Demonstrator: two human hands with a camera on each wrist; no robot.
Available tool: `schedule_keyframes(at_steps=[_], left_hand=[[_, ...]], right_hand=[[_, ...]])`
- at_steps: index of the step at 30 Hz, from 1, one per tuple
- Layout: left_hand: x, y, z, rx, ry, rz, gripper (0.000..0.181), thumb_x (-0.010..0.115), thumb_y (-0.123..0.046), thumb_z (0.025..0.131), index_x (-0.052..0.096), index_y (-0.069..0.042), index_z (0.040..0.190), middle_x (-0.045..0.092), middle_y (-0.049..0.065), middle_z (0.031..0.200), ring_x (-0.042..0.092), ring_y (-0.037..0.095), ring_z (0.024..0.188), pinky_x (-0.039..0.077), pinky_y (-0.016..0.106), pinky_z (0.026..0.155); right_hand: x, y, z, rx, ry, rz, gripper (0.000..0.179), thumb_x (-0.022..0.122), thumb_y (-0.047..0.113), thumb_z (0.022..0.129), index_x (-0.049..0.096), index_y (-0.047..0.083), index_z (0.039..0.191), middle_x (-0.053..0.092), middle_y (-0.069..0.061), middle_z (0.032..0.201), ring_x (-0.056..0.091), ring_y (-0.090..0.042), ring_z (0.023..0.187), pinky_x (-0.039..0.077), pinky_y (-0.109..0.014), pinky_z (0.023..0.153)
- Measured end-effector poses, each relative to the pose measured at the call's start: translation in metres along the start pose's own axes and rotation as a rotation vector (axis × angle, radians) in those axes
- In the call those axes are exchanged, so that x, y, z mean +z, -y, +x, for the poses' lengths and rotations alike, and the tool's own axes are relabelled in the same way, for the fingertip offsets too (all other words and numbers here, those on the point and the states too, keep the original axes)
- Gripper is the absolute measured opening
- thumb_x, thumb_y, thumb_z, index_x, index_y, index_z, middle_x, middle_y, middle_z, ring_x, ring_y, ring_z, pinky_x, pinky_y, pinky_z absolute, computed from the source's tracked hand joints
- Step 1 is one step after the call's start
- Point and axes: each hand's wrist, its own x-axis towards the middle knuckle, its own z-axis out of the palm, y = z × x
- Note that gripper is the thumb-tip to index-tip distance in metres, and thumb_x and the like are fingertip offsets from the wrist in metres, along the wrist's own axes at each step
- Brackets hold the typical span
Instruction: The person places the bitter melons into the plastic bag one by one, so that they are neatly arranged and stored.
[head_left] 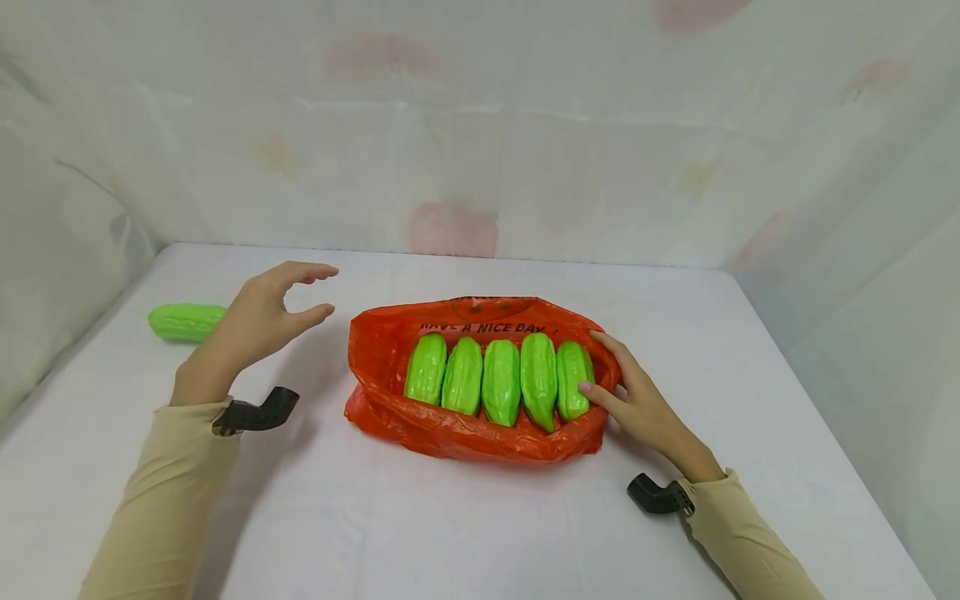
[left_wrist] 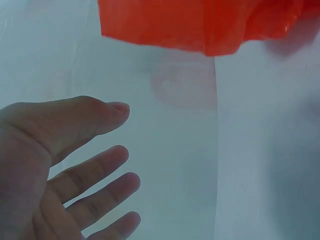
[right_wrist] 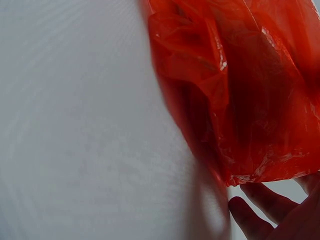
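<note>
On the table a red plastic bag point(head_left: 480, 442) lies with its mouth wide, printed lettering along its back inside wall. Several bright green bitter melons point(head_left: 502, 379) lie side by side in it. My right hand point(head_left: 637, 400) grips the bag's right rim, thumb inside by the rightmost melon and fingers around the outer side. In the right wrist view, fingertips point(right_wrist: 245, 215) show at the bag's edge. My left hand point(head_left: 258, 312) is held above the table left of the bag, thumb and fingers apart with nothing between them. Behind it, another bitter melon point(head_left: 183, 321) is partly hidden by the wrist.
The table point(head_left: 450, 533) has a white cover. A pale curtain with faded red and yellow prints point(head_left: 570, 183) hangs behind it and along both sides. A black curved mount point(head_left: 258, 412) sticks out from the left wrist, another point(head_left: 660, 494) from the right.
</note>
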Motion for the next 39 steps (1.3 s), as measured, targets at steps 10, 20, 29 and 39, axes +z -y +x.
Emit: schedule_keyframes(at_steps=[10, 20, 29, 39], left_hand=[[-0.013, 0.02, -0.002, -0.162, 0.033, -0.01, 0.049, 0.071, -0.019, 0.091, 0.057, -0.01, 0.136, 0.059, 0.017, 0.133, 0.051, 0.035, 0.121, 0.037, 0.054, 0.099], [-0.019, 0.04, -0.005, -0.251, 0.056, 0.004, 0.052, 0.071, -0.025, 0.092, 0.054, -0.011, 0.139, 0.057, 0.02, 0.133, 0.047, 0.039, 0.125, 0.044, 0.049, 0.095], [-0.022, 0.064, -0.013, -0.288, 0.006, 0.019, 0.051, 0.07, -0.022, 0.092, 0.054, -0.009, 0.138, 0.058, 0.023, 0.131, 0.05, 0.039, 0.124, 0.04, 0.049, 0.092], [-0.034, 0.087, -0.019, -0.361, 0.09, 0.078, 0.056, 0.066, -0.029, 0.094, 0.048, -0.008, 0.142, 0.046, 0.025, 0.145, 0.038, 0.048, 0.133, 0.033, 0.062, 0.102]], right_hand=[[-0.001, 0.001, 0.0, -0.009, 0.005, 0.013, 0.072, 0.065, 0.02, 0.096, 0.024, 0.023, 0.156, 0.03, -0.013, 0.16, 0.038, -0.035, 0.143, 0.034, -0.063, 0.111], [0.0, -0.002, 0.0, -0.014, 0.0, 0.006, 0.07, 0.063, 0.018, 0.097, 0.025, 0.019, 0.156, 0.03, -0.015, 0.159, 0.039, -0.037, 0.141, 0.035, -0.064, 0.11], [0.0, -0.001, 0.0, -0.009, -0.001, 0.011, 0.071, 0.064, 0.019, 0.097, 0.025, 0.019, 0.156, 0.03, -0.014, 0.159, 0.038, -0.036, 0.142, 0.035, -0.063, 0.111], [-0.001, 0.002, -0.001, -0.012, 0.004, 0.02, 0.072, 0.065, 0.019, 0.096, 0.025, 0.02, 0.156, 0.031, -0.013, 0.159, 0.038, -0.034, 0.142, 0.034, -0.062, 0.112]])
